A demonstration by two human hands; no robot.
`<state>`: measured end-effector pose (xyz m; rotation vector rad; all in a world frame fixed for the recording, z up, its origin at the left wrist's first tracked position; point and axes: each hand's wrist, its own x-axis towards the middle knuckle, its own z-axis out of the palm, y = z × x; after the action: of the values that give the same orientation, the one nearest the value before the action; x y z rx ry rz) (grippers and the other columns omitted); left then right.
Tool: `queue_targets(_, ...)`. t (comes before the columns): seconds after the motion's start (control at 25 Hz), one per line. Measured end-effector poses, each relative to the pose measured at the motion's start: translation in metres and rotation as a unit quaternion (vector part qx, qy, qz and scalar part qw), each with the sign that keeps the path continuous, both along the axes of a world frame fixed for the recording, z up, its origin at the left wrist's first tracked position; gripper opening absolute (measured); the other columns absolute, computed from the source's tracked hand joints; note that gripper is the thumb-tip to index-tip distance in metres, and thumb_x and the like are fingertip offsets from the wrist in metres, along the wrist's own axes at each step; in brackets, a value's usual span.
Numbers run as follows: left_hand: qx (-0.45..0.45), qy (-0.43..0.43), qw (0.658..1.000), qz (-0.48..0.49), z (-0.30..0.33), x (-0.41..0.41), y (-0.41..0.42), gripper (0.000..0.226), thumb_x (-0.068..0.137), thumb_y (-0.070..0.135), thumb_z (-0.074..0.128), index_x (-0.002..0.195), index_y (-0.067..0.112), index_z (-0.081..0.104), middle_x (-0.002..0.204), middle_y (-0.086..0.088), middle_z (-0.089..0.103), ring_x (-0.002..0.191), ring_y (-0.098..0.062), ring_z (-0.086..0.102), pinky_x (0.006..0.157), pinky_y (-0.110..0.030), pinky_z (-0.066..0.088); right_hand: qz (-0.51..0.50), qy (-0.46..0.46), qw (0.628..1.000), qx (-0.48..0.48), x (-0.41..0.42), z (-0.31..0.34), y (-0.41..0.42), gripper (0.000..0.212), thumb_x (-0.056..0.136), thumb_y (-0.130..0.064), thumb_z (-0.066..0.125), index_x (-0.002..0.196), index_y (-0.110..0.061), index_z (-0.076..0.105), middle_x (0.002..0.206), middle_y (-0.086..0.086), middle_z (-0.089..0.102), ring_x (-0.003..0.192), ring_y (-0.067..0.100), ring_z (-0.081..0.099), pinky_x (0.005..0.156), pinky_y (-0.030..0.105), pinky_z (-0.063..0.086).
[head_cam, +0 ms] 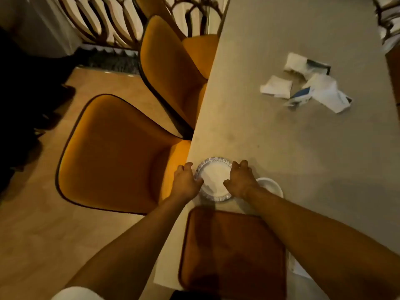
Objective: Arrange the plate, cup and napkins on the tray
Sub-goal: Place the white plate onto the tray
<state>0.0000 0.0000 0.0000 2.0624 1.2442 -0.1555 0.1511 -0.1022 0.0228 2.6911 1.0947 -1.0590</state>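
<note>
I see both hands on the plate (213, 179) near the tabletop's (292, 137) left edge — my left hand (185, 180) gripping its left rim, my right hand (240, 179) closed over its right rim. The plate looks flat, white with a patterned border; I cannot tell whether it is touching the surface. Just right of it, partly behind my right wrist, sits the white cup (271, 186). The brown tray (233, 252) lies nearer to me, bare, just short of the plate. The napkins (307, 83) lie scattered well away — toward the far right.
</note>
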Motion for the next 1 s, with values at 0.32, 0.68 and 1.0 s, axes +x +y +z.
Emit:
queue_targets(0.32, -0.088, -0.039, 0.995, 0.03, -0.019, 0.014, 0.0, 0.038, 0.086, 0.014, 0.061, 0.12, -0.002, 0.054, 0.114, -0.023, 0.053, 0.113, -0.039, 0.047, 0.086, -0.038, 0.042, -0.063, 0.018, 0.998, -0.016, 0.002, -0.017, 0.009, 0.07, 0.088, -0.037, 0.059, 0.142, -0.006, 0.029, 0.14, 0.022, 0.033, 0.12, 0.044, 0.05, 0.102, 0.045, 0.047)
queue_targets(0.68, -0.097, -0.089, 0.986, 0.098, -0.018, 0.012, 0.009, 0.022, 0.088, 0.011, 0.059, 0.105, -0.001, 0.069, 0.106, -0.021, 0.071, 0.094, -0.036, 0.064, 0.073, -0.033, 0.047, -0.118, 0.027, 0.993, -0.016, -0.003, -0.02, 0.017, 0.067, 0.086, -0.042, 0.059, 0.139, -0.008, 0.036, 0.139, 0.021, 0.039, 0.121, 0.044, 0.05, 0.103, 0.048, 0.045)
queue_targets(1.0, -0.161, -0.124, 0.959, 0.197, -0.019, -0.049, -0.003, 0.024, 0.09, 0.017, 0.064, 0.111, 0.008, 0.069, 0.101, -0.011, 0.074, 0.081, -0.028, 0.072, 0.07, -0.052, 0.062, -0.206, 0.093, 0.955, 0.192, -0.034, -0.002, -0.03, 0.05, 0.087, -0.002, 0.047, 0.132, -0.023, 0.052, 0.13, 0.009, 0.054, 0.118, 0.027, 0.055, 0.097, 0.036, 0.047)
